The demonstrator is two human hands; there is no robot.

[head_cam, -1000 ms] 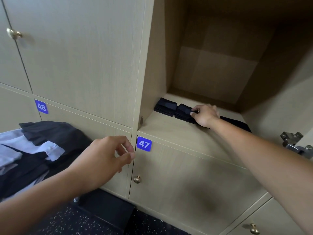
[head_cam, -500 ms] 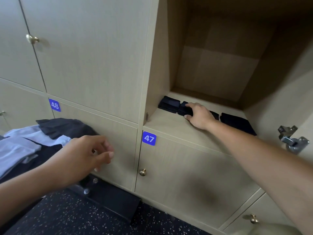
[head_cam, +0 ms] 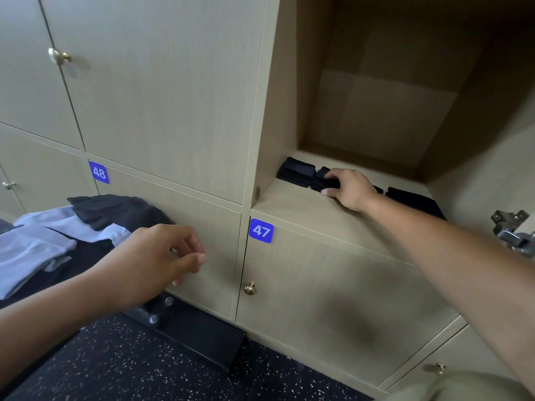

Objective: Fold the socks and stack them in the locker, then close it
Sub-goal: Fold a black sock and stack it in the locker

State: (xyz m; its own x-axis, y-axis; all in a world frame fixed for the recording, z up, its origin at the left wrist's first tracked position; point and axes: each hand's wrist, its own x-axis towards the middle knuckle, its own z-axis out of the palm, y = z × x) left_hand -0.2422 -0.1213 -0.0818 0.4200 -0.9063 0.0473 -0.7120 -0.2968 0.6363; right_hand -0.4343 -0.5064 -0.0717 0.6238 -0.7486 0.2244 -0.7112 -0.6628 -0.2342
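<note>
right hand (head_cam: 351, 190) grip clamped on middle folded socks (head_cam: 321, 179), partly hidden | left hand (head_cam: 153, 260) grip apparently loose, empty, blurred

The locker shelf (head_cam: 304, 215) is bare along its front edge. Three sock bundles (head_cam: 295, 172) and the right hand (head_cam: 350, 189) occupy the middle; space above them is open.
</note>
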